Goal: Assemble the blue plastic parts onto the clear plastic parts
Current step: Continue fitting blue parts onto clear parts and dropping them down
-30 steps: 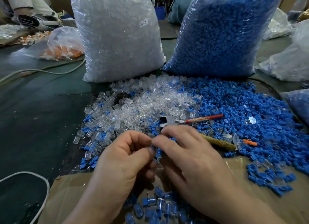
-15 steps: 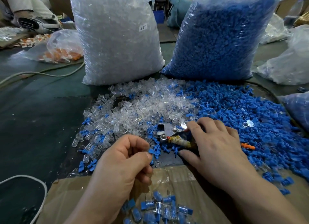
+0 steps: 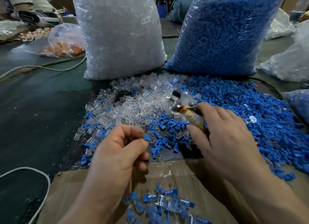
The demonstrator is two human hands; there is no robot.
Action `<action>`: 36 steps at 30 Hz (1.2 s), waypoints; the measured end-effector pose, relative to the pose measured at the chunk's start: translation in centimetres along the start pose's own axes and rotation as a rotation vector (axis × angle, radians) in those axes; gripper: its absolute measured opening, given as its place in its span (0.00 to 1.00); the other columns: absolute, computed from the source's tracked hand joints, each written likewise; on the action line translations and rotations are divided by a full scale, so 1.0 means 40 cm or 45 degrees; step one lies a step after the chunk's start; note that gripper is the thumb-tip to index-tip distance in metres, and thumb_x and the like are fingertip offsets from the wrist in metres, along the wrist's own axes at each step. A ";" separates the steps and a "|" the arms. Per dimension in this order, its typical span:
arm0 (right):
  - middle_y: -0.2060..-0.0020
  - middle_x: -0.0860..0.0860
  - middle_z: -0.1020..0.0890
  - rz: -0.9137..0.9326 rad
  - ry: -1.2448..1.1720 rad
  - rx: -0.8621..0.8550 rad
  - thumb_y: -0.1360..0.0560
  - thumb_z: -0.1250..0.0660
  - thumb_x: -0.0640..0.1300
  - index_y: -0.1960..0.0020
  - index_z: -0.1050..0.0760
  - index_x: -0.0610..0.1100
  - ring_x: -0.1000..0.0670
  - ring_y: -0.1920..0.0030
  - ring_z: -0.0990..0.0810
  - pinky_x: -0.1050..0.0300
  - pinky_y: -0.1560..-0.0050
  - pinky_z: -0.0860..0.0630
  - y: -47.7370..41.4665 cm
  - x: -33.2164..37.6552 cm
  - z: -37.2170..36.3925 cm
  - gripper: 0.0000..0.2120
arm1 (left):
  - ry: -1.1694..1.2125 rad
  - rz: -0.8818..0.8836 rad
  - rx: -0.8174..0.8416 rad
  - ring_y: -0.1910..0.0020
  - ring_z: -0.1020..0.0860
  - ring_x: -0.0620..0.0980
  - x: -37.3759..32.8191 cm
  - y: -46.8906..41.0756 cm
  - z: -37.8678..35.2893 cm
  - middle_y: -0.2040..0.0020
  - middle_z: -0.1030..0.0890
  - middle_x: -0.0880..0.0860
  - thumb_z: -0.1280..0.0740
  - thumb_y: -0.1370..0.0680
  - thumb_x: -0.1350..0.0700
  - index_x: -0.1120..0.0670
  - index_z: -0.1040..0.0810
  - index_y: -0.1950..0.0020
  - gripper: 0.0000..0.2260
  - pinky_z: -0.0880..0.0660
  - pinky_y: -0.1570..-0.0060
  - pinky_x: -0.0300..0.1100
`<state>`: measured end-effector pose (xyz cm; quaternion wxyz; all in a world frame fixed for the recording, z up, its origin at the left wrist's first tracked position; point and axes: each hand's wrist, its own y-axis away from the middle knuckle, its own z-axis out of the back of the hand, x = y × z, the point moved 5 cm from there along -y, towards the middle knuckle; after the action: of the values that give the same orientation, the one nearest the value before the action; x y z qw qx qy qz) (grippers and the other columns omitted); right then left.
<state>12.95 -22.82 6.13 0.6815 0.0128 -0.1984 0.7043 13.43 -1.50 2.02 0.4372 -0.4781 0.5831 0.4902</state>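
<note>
Pinching blue part [image 3: 147, 137] w/ left hand [image 3: 117, 155]; right hand [image 3: 224, 133] grips tool [image 3: 188, 114].

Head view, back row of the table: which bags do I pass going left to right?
small bag of orange parts → big bag of clear parts → big bag of blue parts → pale bags
</note>
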 end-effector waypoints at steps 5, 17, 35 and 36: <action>0.48 0.60 0.27 0.192 -0.125 0.005 0.24 0.48 0.65 0.32 0.34 0.53 0.57 0.52 0.29 0.57 0.56 0.32 0.033 0.032 0.012 0.26 | -0.055 -0.073 -0.071 0.73 0.24 0.48 0.017 -0.010 0.018 0.69 0.20 0.53 0.30 0.23 0.63 0.46 0.17 0.55 0.11 0.27 0.74 0.36; 0.49 0.58 0.19 0.418 -0.166 0.124 0.26 0.42 0.63 0.36 0.25 0.49 0.55 0.50 0.21 0.55 0.51 0.21 0.056 0.059 0.019 0.26 | 0.013 -0.161 0.097 0.68 0.22 0.47 -0.001 0.000 0.016 0.63 0.18 0.53 0.29 0.32 0.58 0.50 0.17 0.55 0.07 0.25 0.72 0.37; 0.60 0.59 0.20 0.371 -0.116 0.211 0.27 0.44 0.65 0.44 0.23 0.53 0.55 0.60 0.22 0.55 0.61 0.21 0.058 0.072 0.028 0.22 | -0.112 -0.267 0.079 0.68 0.21 0.46 -0.032 0.024 0.012 0.64 0.19 0.51 0.30 0.31 0.57 0.49 0.17 0.56 0.06 0.24 0.71 0.38; 0.59 0.60 0.20 0.350 -0.105 0.204 0.27 0.44 0.65 0.43 0.24 0.54 0.56 0.59 0.22 0.57 0.59 0.22 0.057 0.066 0.025 0.22 | -0.119 -0.270 0.046 0.68 0.21 0.46 -0.033 0.022 0.014 0.65 0.19 0.51 0.29 0.29 0.60 0.49 0.17 0.56 0.06 0.24 0.71 0.38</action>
<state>10.30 -20.57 7.22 0.5669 0.0687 -0.1694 0.8033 12.78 -0.74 3.36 0.5218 -0.5058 0.5170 0.4523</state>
